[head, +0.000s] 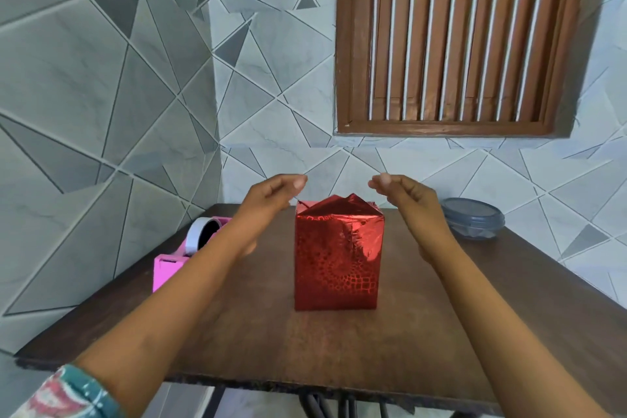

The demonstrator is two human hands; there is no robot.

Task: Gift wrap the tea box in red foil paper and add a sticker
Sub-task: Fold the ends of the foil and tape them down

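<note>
- Head view looked down on the tea box (336, 265), standing upright in the middle of the desk (271, 343). It sat straight ahead of the person, between the two forearms.
- Red foil paper (325, 285) covered every side of it that I could see.
- Its long axis ran straight up. The near face was smooth, but the top was folded into a raised peak with loose corners standing up, not pressed flat.
- The left hand (271, 195) hung just left of that top edge and the right hand (403, 195) just right of it. Both were slightly higher than the peak and, as far as I could make out, clear of the foil.
- Each hand had its fingers curled and its thumb brought up to the fingertips, as if pinching. I could not tell whether a clear strip of tape stretched between them.
- Neither hand looked nearer than the other, so I judged the coming move to be a straight drop onto the peak from both sides, to flatten and fasten it.
- No sticker showed on the visible faces, so that step seemed yet to be done.
- A pink tape dispenser (173, 265) sat at the left edge of the desk beside the left forearm. A grey lidded container (473, 217) sat at the far right, well apart from the box.
</note>
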